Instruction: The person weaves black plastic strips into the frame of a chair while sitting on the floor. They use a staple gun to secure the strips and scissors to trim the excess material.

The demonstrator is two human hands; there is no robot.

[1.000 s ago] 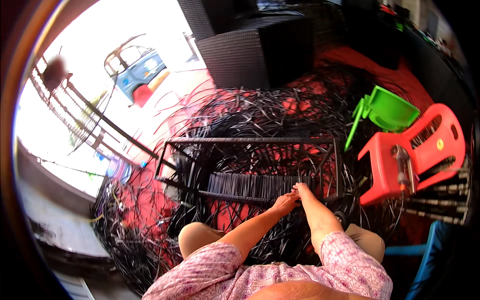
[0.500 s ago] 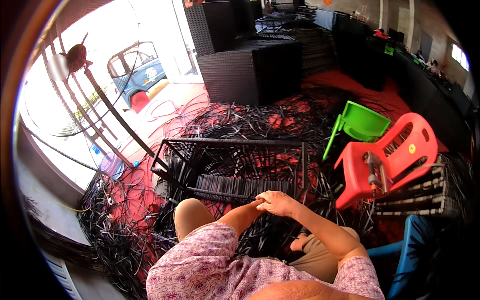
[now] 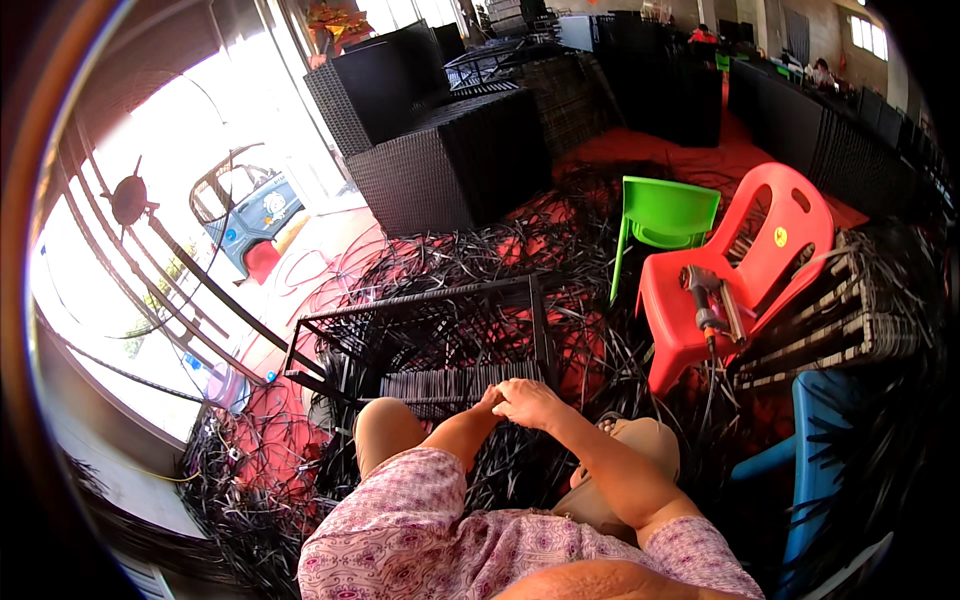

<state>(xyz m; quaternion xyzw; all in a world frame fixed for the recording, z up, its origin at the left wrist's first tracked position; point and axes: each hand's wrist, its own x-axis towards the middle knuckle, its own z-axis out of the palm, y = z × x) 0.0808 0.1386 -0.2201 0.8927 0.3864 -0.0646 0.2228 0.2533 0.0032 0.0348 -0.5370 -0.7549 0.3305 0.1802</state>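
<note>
My left hand (image 3: 488,401) and my right hand (image 3: 530,403) meet at the near edge of a black metal frame (image 3: 430,296), just above my lap. The right one lies partly over the left, its fingers bent and closed. Whatever they pinch, if anything, is hidden or too thin to make out. Inside the frame, close beyond my hands, a panel of tightly set black strips (image 3: 445,384) spans its lower part. Loose black strips (image 3: 510,455) lie below my hands and all around the frame.
On the right, a red plastic chair (image 3: 672,290) bears a corded hand tool (image 3: 708,303). A green chair (image 3: 668,208) stands behind it, a blue stool (image 3: 808,470) nearer me. Black woven furniture (image 3: 410,185) is stacked beyond. A fan-like metal stand (image 3: 205,268) rises at left.
The view has turned to the right and up, so the chairs and frame appear farther left. My hands stay together at the frame's near edge.
</note>
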